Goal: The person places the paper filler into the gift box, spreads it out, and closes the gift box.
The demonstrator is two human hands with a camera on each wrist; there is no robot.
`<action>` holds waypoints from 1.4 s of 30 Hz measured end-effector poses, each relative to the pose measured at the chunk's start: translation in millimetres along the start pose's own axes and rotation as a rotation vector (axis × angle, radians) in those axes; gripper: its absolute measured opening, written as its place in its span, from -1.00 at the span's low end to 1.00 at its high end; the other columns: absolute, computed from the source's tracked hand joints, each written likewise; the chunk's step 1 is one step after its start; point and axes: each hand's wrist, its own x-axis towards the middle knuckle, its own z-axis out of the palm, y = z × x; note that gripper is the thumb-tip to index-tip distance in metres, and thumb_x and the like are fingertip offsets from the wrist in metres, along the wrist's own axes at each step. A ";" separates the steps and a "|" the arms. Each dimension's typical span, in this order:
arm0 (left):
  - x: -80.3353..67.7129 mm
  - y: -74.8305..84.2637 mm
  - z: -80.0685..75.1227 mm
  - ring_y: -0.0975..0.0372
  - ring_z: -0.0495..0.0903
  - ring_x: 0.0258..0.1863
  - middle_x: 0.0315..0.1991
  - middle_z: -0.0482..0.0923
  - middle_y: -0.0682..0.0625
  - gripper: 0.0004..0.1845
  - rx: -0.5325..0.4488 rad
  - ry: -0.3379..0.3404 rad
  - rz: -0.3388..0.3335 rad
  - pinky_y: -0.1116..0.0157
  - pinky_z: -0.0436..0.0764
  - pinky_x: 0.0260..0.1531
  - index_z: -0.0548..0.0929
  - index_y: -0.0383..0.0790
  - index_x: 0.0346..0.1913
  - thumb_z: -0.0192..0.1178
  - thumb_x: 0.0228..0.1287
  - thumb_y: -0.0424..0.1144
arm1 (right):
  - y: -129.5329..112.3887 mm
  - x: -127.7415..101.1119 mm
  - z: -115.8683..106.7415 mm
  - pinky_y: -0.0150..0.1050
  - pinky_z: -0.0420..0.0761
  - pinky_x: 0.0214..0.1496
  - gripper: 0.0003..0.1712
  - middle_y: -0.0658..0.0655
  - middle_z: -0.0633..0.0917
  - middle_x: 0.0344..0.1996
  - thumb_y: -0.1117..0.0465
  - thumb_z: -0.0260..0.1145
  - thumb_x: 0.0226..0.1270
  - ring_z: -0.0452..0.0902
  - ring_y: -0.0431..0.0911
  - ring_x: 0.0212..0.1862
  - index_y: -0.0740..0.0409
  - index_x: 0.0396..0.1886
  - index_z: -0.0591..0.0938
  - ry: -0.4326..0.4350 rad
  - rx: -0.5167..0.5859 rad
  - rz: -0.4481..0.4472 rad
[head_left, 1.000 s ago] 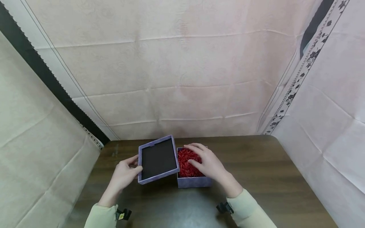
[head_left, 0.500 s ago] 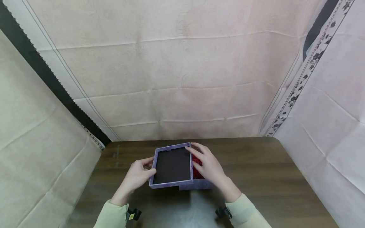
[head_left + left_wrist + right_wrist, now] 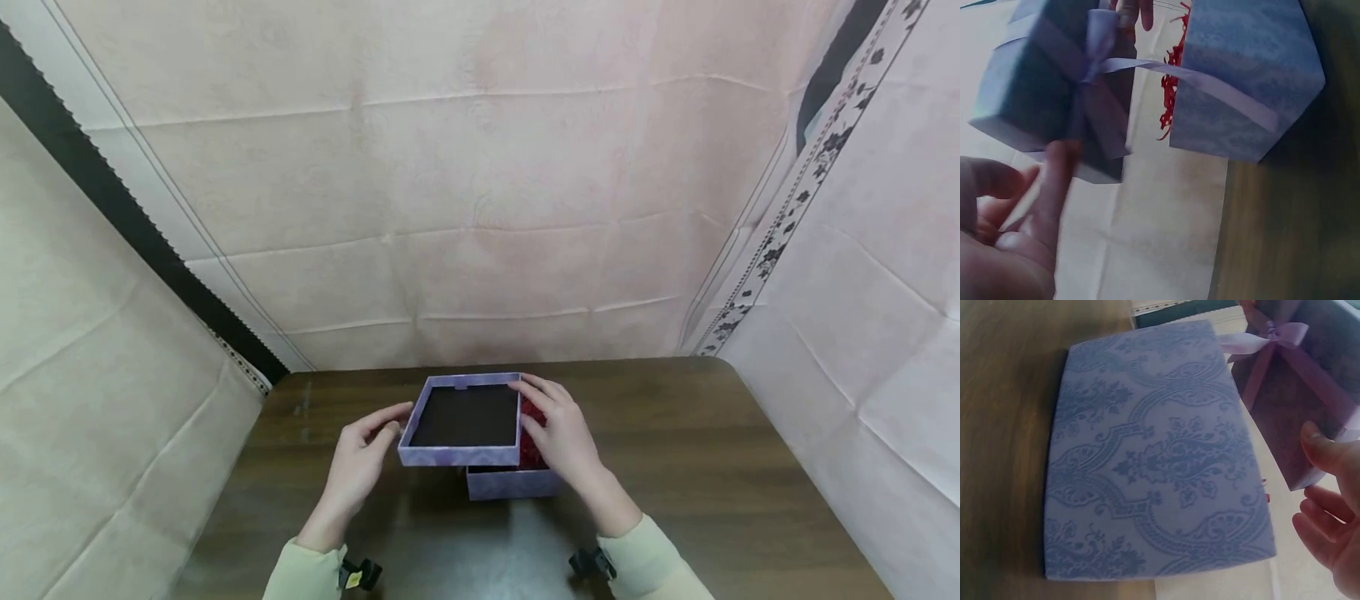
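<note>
An upturned purple box lid [image 3: 459, 456] with a black inside hangs above and left of the open gift box [image 3: 513, 485]. Red shredded paper [image 3: 531, 450] shows in the box beside the lid. My right hand [image 3: 562, 433] pinches the lid's right edge; the right wrist view shows the thumb on its outer side. My left hand [image 3: 356, 462] is at the lid's left edge, an outstretched finger [image 3: 1057, 181] touching it and the thumb apart from it. A lilac ribbon with a bow [image 3: 1094, 75] crosses the lid's outside and runs to the box. The lid hides part of the box.
A brown wooden table [image 3: 690, 500] bears the box. Pale cloth [image 3: 480, 208] hangs behind it and at both sides. Black wrist cameras [image 3: 360, 575] sit at the green sleeves.
The lid has moved right over the box's left part and turned flatter. The right hand now pinches its right edge. The left hand has moved right with it, its hold loosened.
</note>
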 end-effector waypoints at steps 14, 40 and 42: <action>3.9 -17.4 27.2 0.12 0.69 0.15 0.27 0.58 -0.30 -0.52 -0.180 0.059 0.442 0.36 0.64 0.22 0.68 -0.45 0.28 0.34 0.31 -0.68 | -8.9 -5.1 -13.4 -0.16 0.72 -0.14 -0.34 0.09 0.78 0.09 0.60 0.43 0.28 0.65 -0.04 -0.10 -0.06 0.27 0.76 -0.009 0.134 0.183; -8.0 -14.8 61.1 0.15 0.79 0.00 0.00 0.72 -0.04 -0.59 -0.374 0.101 0.420 0.16 0.78 0.03 0.74 -0.55 0.11 0.49 0.17 -0.63 | -11.2 -40.6 -36.8 -0.37 0.77 -0.30 -0.47 0.02 0.88 -0.22 0.25 0.69 0.18 0.83 -0.13 -0.28 0.09 0.19 0.82 0.115 0.350 0.266; -8.6 -13.1 63.3 0.17 0.79 -0.03 -0.04 0.72 -0.05 -0.59 -0.370 0.113 0.411 0.22 0.78 0.00 0.74 -0.55 0.11 0.49 0.17 -0.64 | -11.5 -41.3 -37.5 -0.38 0.77 -0.26 -0.40 0.10 0.87 -0.20 0.27 0.68 0.18 0.84 -0.12 -0.24 0.17 0.25 0.77 0.132 0.353 0.262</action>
